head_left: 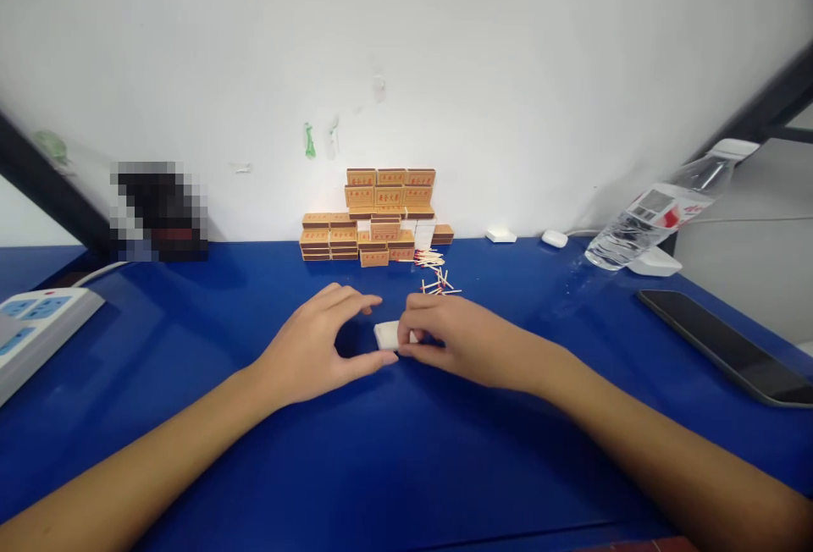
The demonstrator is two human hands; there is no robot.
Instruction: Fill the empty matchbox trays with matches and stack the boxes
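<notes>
A small white box [386,335], like a matchbox tray, lies on the blue table between my hands. My right hand [445,333] is closed on its right end, thumb and fingers pinching it. Fingers apart, my left hand [323,339] curves around the left side of the box, with the thumb tip near its lower edge and nothing held. Beyond the hands, several orange matchboxes [389,196] are stacked against the wall. Loose matches [440,284] lie scattered just in front of the stack's right part.
A white power strip [47,336] sits at the left. On the right are a tilted plastic bottle [666,205] against the wall, a black phone [724,345], a small white case [555,239] and a white tray [501,235]. The blue table [305,467] extends toward me.
</notes>
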